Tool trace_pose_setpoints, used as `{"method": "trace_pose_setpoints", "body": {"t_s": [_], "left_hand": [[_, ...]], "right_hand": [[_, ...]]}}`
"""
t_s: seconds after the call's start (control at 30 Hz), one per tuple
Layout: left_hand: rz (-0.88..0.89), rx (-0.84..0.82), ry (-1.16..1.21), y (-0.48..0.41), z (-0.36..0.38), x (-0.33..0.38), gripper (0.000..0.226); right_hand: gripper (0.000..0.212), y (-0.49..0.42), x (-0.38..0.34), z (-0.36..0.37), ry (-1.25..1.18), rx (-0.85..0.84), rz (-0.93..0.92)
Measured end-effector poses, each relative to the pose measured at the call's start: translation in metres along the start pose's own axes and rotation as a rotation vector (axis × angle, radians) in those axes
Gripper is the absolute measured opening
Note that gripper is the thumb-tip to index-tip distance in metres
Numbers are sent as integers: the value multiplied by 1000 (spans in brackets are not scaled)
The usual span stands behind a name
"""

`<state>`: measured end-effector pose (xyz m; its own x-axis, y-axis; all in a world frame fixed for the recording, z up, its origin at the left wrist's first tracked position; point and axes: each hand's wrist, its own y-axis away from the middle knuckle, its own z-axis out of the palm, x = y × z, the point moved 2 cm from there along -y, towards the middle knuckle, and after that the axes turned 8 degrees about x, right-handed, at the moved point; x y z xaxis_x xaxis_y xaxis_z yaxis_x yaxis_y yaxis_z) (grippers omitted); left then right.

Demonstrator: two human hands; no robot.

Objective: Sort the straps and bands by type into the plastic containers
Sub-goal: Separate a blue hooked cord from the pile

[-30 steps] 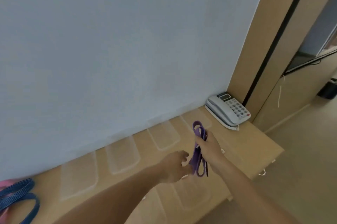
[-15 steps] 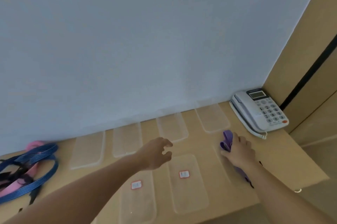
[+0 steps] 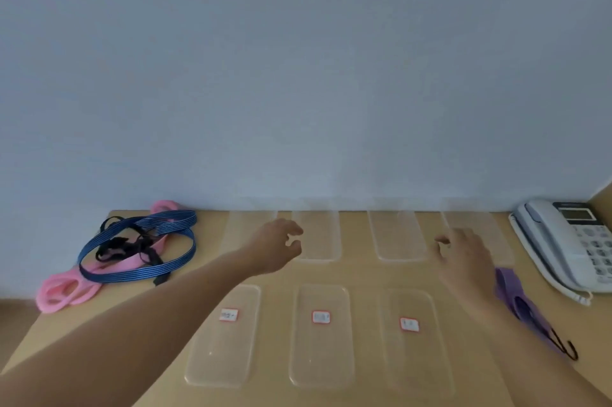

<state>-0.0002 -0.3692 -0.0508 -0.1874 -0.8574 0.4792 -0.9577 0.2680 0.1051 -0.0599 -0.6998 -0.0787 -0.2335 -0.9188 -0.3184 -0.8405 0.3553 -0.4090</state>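
Over back-row containers, L hand loosely curled, R hand fingers spread, both hands empty.

Soft, dim, even light (faint shadows); slightly blurred, edges bowed.

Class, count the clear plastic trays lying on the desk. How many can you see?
7. Back row: four trays. Front row: three labelled trays. The right hand and its arm may hide another.
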Motion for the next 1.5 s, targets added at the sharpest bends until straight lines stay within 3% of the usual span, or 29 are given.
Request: {"method": "trace_pose_setpoints", "body": {"t_s": [0.07,0.33,0.43,0.53,0.7,0.83,0.97,1.13,1.23,1.3,1.4,1.5], "left_hand": [[-27,-8,10,7,-13,-29,38],[-120,44,-5,39,-90,-186,41],[-139,71,-12,46,-112,-236,11],[-147,106,-10,56,-123,-274,19],[-148,99,77,71,-126,-313,10],[-96,108,138,84,-129,-329,12],[-132,88,132,86,-128,-343,9],[-194,82,109,83,-122,-350,19],[-135,60,137,82,-131,-346,41],[-137,-20,172,82,-140,-339,50],[-179,24,193,72,-155,-328,16],[-265,230,308,63,-186,-316,16]], "right_hand": [[6,-2,-63,13,-33,-84,-69],[33,31,-301,77,-80,-375,-333],[35,51,-367,99,-110,-462,-395],[29,71,-417,120,-134,-561,-478],[8,109,-468,151,-58,-755,-682],[35,133,-478,172,22,-768,-761],[38,136,-478,184,29,-715,-702],[16,123,-481,174,58,-754,-723],[19,101,-494,153,-177,-805,-611],[18,77,-508,129,-463,-842,-418],[16,38,-531,84,-842,-799,-245],[12,7,-537,49,-978,-634,-238]]}}
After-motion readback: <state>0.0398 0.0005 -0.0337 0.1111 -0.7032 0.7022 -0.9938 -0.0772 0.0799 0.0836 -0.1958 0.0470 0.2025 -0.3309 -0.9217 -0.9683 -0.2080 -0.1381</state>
